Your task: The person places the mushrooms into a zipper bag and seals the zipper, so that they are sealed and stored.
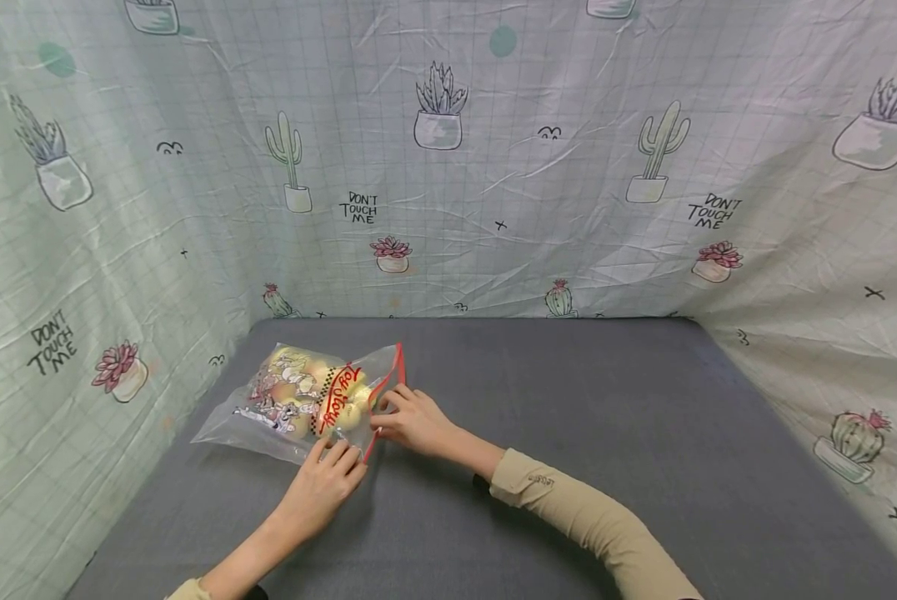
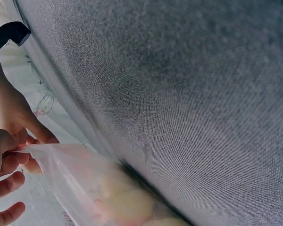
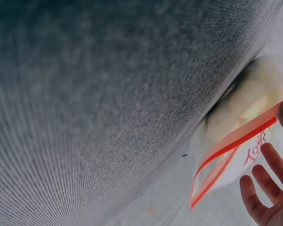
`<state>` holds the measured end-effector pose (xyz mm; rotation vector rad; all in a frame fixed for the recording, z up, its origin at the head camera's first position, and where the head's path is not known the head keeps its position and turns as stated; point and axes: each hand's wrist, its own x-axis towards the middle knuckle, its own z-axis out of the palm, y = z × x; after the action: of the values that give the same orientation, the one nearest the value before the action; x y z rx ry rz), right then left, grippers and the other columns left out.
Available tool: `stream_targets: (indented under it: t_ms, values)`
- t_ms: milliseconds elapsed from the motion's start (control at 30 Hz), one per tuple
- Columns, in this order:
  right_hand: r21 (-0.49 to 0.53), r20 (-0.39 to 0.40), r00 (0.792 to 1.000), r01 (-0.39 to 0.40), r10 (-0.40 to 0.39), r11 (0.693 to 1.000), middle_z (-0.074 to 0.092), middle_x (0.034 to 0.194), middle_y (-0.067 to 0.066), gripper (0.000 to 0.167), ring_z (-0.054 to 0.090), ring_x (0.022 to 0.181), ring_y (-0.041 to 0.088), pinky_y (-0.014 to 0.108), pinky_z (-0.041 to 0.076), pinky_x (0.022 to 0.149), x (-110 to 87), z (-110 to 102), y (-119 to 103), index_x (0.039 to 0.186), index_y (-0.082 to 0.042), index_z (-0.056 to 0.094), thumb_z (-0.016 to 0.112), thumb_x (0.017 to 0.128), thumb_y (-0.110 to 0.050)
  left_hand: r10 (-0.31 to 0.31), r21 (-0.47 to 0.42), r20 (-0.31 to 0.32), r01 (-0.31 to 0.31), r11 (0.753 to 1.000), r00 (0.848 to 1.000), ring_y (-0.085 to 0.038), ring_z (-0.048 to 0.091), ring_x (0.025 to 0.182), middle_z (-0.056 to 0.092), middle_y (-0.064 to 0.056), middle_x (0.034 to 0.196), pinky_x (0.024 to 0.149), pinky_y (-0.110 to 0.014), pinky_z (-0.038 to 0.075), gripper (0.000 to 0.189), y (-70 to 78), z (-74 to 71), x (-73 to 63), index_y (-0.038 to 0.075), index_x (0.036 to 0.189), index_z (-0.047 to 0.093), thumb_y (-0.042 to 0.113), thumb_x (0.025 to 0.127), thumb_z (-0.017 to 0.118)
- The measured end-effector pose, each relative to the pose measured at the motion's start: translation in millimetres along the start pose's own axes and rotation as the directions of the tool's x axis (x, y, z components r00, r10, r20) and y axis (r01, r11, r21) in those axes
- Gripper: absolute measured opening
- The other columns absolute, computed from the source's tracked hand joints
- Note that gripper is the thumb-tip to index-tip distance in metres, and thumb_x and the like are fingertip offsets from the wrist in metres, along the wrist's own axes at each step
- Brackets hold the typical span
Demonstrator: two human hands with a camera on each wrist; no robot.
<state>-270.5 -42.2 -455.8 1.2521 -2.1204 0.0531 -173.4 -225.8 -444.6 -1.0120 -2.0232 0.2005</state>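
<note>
A clear zip bag (image 1: 249,425) with a red zip edge and red "Toy Story" print lies at the left of the table. Inside it are several round, pale yellow and reddish fruit-like things (image 2: 127,205), blurred through the plastic. My left hand (image 1: 324,479) pinches the near end of the bag's mouth between thumb and forefinger, its other fingers loosely apart. At the middle of the mouth, my right hand (image 1: 417,421) grips the red zip edge (image 3: 240,134), thumb against the strip. Toward the far corner the two red strips stand apart, leaving a gap.
The dark grey tabletop (image 1: 606,417) stretches to the right of the bag. A pale curtain (image 1: 501,183) printed with cacti and potted plants hangs at the back and along both sides.
</note>
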Motion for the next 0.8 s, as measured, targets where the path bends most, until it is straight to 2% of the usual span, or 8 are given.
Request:
stream_targets:
  t_ms: [267,367,533,600,800]
  values:
    - [-0.005,0.023,0.999,-0.024,0.024,1.0,0.056,0.097,-0.006,0.014,0.049,0.089,0.01,0.022,0.041,0.06,0.3,3.7,4.5,0.094,-0.035,0.063,0.059,0.081,-0.04,0.006,0.006,-0.013,-0.006,1.0,1.0,-0.021,0.049,0.073,0.053,-0.005,0.076,0.071,-0.041,0.04,0.021,1.1,-1.3,0.1,0.009,0.064,0.053,0.009,0.078,0.038]
    - [-0.005,0.012,1.0,-0.027,0.027,1.0,0.057,0.097,-0.004,0.014,0.049,0.088,0.011,0.022,0.041,0.059,0.8,5.2,6.9,0.093,-0.034,0.063,0.06,0.08,-0.04,-0.002,0.001,-0.029,0.002,1.0,1.0,-0.021,0.048,0.071,0.051,-0.005,0.074,0.07,-0.04,0.04,0.026,1.7,-2.1,1.9,0.009,0.063,0.052,0.009,0.082,0.035]
    - [-0.006,0.0,0.999,-0.037,0.037,0.999,0.057,0.096,-0.004,0.015,0.048,0.087,0.01,0.021,0.041,0.057,1.3,8.6,10.6,0.092,-0.034,0.063,0.061,0.079,-0.04,-0.006,-0.003,-0.056,0.006,1.0,0.998,-0.02,0.046,0.069,0.049,-0.004,0.071,0.069,-0.039,0.039,0.026,1.9,-2.6,3.9,0.009,0.063,0.052,0.01,0.082,0.036]
    - [-0.001,-0.002,0.999,-0.046,0.046,0.999,0.057,0.095,-0.003,0.015,0.048,0.087,0.01,0.021,0.041,0.057,1.7,9.8,12.1,0.093,-0.034,0.064,0.062,0.079,-0.04,-0.002,0.012,-0.047,0.002,1.0,0.999,-0.02,0.047,0.069,0.049,-0.004,0.07,0.07,-0.038,0.039,0.023,1.8,-2.2,3.4,0.009,0.063,0.053,0.011,0.08,0.037]
    - [0.013,0.007,0.998,-0.061,0.061,0.998,0.057,0.095,-0.002,0.016,0.049,0.087,0.011,0.022,0.042,0.059,3.7,11.3,16.1,0.094,-0.033,0.065,0.061,0.08,-0.038,0.0,0.041,-0.014,0.001,0.999,1.0,-0.019,0.046,0.069,0.047,-0.002,0.069,0.071,-0.037,0.038,0.026,1.9,-1.4,2.1,0.011,0.063,0.053,0.012,0.082,0.035]
